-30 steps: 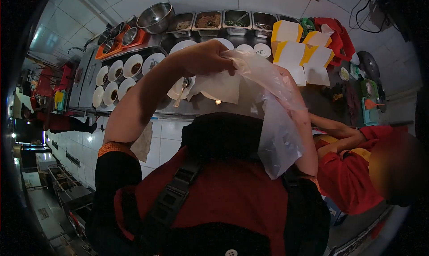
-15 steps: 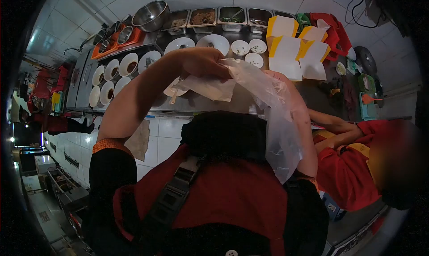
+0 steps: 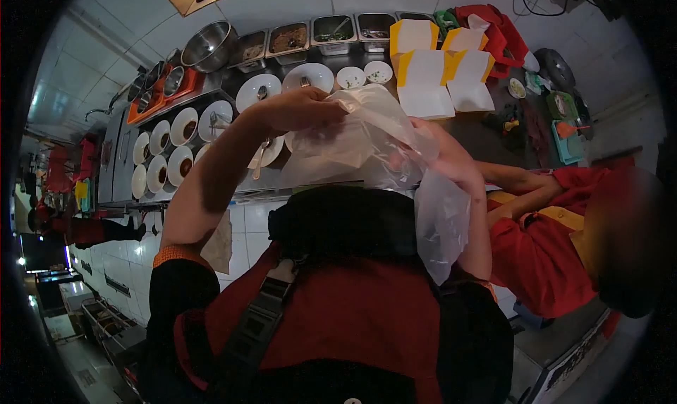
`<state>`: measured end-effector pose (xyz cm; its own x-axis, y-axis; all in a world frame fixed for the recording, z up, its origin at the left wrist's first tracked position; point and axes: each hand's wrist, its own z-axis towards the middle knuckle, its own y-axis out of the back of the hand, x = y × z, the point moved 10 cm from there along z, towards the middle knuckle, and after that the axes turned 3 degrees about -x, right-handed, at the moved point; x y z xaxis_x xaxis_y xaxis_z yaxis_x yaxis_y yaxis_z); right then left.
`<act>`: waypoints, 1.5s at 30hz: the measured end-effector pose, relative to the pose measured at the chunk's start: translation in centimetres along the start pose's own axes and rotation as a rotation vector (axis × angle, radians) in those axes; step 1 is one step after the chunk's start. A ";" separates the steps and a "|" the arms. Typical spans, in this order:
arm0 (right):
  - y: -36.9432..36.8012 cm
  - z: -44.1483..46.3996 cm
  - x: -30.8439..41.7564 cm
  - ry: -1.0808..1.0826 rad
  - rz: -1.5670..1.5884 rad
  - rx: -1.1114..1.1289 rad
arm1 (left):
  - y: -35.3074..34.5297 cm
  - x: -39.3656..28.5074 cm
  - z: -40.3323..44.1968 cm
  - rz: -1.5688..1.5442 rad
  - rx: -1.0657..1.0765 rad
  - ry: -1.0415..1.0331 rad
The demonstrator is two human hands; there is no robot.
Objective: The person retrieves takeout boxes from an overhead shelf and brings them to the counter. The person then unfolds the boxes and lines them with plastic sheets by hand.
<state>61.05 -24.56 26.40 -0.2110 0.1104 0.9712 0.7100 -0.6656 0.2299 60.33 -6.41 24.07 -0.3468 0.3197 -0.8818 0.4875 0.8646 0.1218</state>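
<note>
From the head view, I see a person at a steel counter [image 3: 271,184] with a translucent plastic bag [image 3: 360,147] stretched between both hands, in the middle of the frame. The left hand [image 3: 310,115], just above centre, is closed in a pinch, thumb and fingers gripping the film's upper edge. The right hand [image 3: 441,150], right of centre, has film draped across its fingers; I can't tell how far they're curled, or whether they grip the film or only prop it. A loose tail of the plastic hangs down beside the right forearm.

To my eye, the step in hand is spreading or opening out the film. As I judge it, the next move calls for a firm pinch at the left and careful parting by the right fingers, since such thin stuff clings and folds on itself.

Behind the hands, upper centre, sit white plates [image 3: 247,97] with cutlery and a row of metal pans [image 3: 334,50]. Yellow-and-white boxes [image 3: 426,97] stand open at upper right; sauce bowls [image 3: 178,152] fill the left. A co-worker [image 3: 543,277] in red is close by, lower right.
</note>
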 end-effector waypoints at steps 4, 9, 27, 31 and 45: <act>2.3 -1.0 0.5 -0.025 -0.035 -0.121 | -1.1 -0.9 1.2 0.304 -0.076 0.026; 4.7 -1.2 -4.8 -0.182 0.004 -0.292 | -1.3 2.7 6.2 0.091 -0.108 0.025; 2.0 -0.4 -33.8 -0.239 -0.514 -0.141 | -1.9 16.9 18.0 0.605 -0.819 -0.030; -0.5 0.4 -35.9 -0.071 -1.037 0.286 | -5.1 10.4 15.6 1.147 -0.967 -0.448; 1.5 -4.8 -34.2 -0.933 -0.173 0.035 | -7.1 19.2 17.4 0.889 -0.534 -0.269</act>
<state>66.12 -32.84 -6.81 0.2957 0.7605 0.5781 0.7420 -0.5640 0.3624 64.18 -13.12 -1.69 0.1798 0.8790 -0.4417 0.0421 0.4417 0.8962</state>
